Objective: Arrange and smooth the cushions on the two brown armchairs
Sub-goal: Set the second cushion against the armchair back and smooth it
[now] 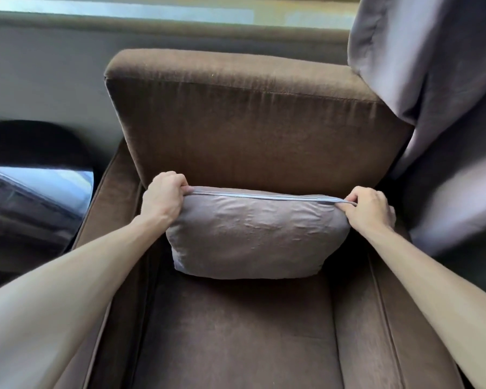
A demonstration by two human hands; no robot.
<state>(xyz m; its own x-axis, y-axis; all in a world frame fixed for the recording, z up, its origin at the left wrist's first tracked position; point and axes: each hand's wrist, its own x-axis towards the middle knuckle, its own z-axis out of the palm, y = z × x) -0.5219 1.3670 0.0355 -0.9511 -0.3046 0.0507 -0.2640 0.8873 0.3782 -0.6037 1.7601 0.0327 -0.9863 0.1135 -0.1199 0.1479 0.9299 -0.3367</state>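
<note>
On the brown armchair (250, 130), I see the grey cushion (257, 237) upright against the backrest. My left hand (164, 199) pinches its top corner at 9 o'clock, my right hand (369, 207) the corner at 3 o'clock. No writing is readable.

A brown armchair (236, 332) carries one grey cushion (257, 237), standing upright on the seat with its back against the backrest.
</note>
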